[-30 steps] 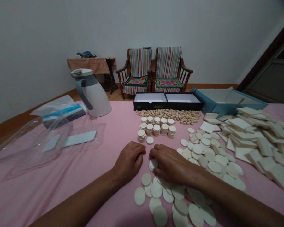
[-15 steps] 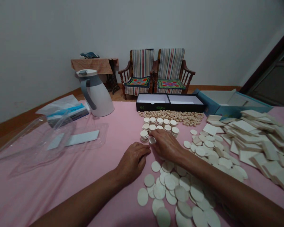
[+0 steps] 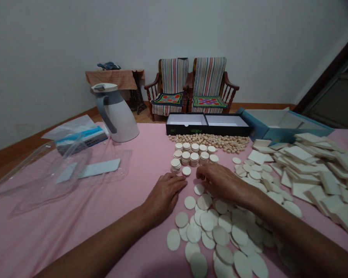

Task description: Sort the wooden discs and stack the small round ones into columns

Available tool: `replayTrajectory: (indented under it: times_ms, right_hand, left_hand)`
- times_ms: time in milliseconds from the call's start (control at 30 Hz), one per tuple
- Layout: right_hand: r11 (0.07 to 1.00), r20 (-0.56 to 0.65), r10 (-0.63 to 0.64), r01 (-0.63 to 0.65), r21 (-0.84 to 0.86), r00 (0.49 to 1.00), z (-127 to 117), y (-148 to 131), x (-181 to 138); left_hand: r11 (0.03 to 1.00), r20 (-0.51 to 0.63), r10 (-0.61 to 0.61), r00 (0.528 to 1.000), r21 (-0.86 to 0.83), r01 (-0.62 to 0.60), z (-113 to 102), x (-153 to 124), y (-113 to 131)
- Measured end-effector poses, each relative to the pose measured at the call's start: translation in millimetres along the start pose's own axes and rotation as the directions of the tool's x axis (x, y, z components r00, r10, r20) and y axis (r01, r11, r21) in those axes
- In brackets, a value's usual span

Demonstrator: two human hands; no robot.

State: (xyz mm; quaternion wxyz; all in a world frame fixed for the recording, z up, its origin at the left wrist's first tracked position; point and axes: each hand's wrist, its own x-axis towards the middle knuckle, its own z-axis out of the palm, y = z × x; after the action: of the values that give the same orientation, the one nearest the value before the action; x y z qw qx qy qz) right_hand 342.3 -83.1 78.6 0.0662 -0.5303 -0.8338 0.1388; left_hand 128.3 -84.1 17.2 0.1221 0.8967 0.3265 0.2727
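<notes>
The left hand [image 3: 164,195] rests released, its fingertips just beside the low disc stack [image 3: 186,171], which stands just left of the right hand [image 3: 220,181]; that hand curls over loose discs [image 3: 207,221], though I cannot tell whether it grasps one

the right hand [image 3: 219,180] hides its own palm, so whether its fingers [image 3: 202,172] hold a disc cannot be told; its forearm [image 3: 295,226] covers some loose discs [image 3: 207,221]. the tile pile [image 3: 326,179] runs off the right edge, and the black box's [image 3: 181,130] green lettering [image 3: 196,131] is too small to read.
</notes>
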Motion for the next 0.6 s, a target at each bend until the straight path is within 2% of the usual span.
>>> replayTrajectory:
  times_ms: [100, 333, 500, 600]
  right_hand:
    - [0.999, 0.078, -0.038, 0.035, 0.034, 0.996, 0, -1, -7]
    - [0.988, 0.071, 0.072, -0.061, -0.141, 0.995, 13, -14, -3]
    - [0.995, 0.032, 0.048, -0.045, -0.087, 0.998, 20, -16, -1]
    - [0.999, -0.055, 0.009, -0.011, -0.037, 0.998, 17, -17, 4]
  left_hand:
    - [0.999, -0.074, -0.012, 0.997, -0.042, 0.009, 0, -1, 0]
    - [0.998, -0.108, -0.025, 0.994, -0.056, 0.019, -1, -2, 0]
    - [0.998, -0.093, -0.025, 0.995, -0.054, 0.020, 0, -2, -2]
    - [0.998, -0.106, -0.013, 0.994, -0.057, 0.007, 2, -3, -3]
